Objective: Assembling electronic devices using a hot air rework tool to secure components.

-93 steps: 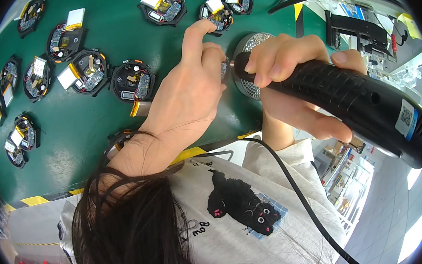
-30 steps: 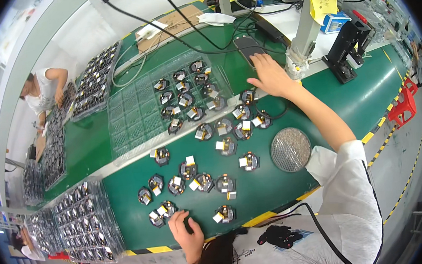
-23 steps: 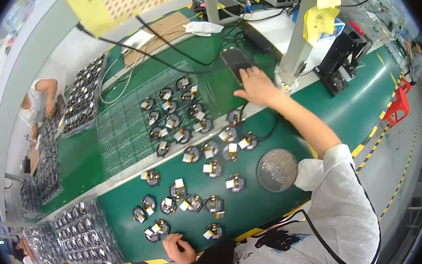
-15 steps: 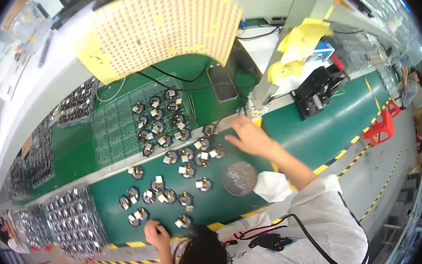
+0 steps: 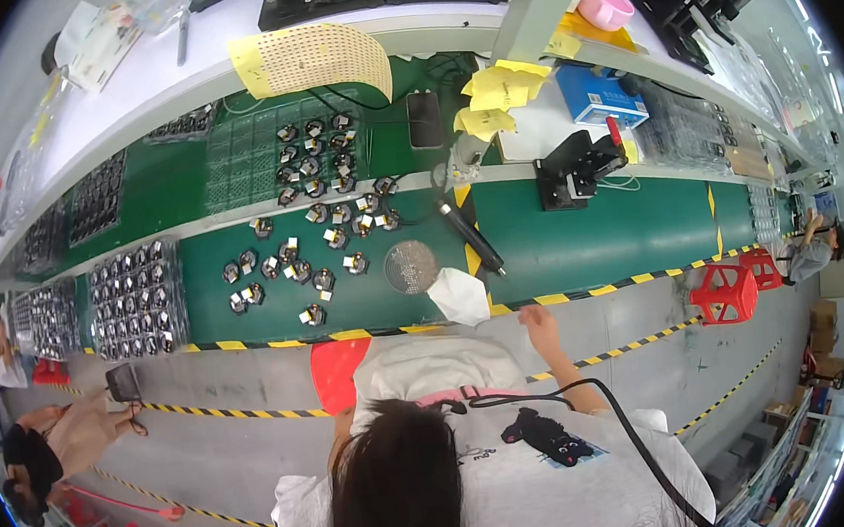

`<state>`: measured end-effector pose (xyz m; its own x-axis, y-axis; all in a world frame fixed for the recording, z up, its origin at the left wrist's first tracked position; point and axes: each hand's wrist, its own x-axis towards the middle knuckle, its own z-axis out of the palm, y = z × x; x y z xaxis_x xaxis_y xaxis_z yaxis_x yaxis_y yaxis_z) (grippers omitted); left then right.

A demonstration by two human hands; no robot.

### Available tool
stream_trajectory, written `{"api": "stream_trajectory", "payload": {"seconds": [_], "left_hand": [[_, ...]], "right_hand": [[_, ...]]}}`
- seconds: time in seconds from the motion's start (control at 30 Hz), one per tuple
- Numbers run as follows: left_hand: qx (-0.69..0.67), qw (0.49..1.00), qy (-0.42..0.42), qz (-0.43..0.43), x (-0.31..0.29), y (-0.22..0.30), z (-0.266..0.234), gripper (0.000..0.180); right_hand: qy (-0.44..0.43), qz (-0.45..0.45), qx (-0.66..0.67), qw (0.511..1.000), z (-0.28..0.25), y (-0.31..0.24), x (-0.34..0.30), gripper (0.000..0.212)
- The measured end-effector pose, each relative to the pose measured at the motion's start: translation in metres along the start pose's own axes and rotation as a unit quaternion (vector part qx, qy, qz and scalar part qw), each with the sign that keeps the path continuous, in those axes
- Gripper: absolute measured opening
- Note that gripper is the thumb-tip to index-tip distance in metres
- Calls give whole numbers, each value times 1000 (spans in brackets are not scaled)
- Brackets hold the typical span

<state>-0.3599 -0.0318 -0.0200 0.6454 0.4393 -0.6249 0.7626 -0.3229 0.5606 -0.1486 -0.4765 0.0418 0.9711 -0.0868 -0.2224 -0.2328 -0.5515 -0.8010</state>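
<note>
My right hand (image 5: 540, 329) is just off the bench's near edge, right of a crumpled white cloth or paper (image 5: 460, 295). Its fingers are loosely apart, and nothing shows in them. Of my left arm only a bit of forearm (image 5: 341, 433) appears beside the hair; the left hand is out of sight. A black pen-shaped tool (image 5: 471, 237), like an electric screwdriver, slants over the green bench (image 5: 591, 239) beyond the cloth. Left of the cloth is a round dish (image 5: 410, 267) of tiny pieces. Several small dark round parts with white tabs (image 5: 297, 271) are scattered farther left.
Filled clear trays (image 5: 137, 298) stand at the left. A partly filled tray (image 5: 242, 159) lies behind the rail, near a phone (image 5: 424, 120). A black fixture (image 5: 574, 170) is at the right; a red stool (image 5: 724, 292) stands on the floor.
The view has shifted back, showing more floor. My right hand has come off the bench toward me from near the rail. My left hand has left the near edge and dropped from sight.
</note>
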Motion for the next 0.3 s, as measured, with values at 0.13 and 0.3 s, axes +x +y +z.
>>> {"api": "stream_trajectory", "payload": {"seconds": [0.13, 0.3], "left_hand": [[15, 1000, -6, -5, -18, -4, 7, 21], [15, 991, 136, 9, -7, 13, 23, 32]], "right_hand": [[-51, 222, 90, 970, -18, 83, -5, 24], [-33, 450, 105, 886, -14, 117, -28, 37]]}}
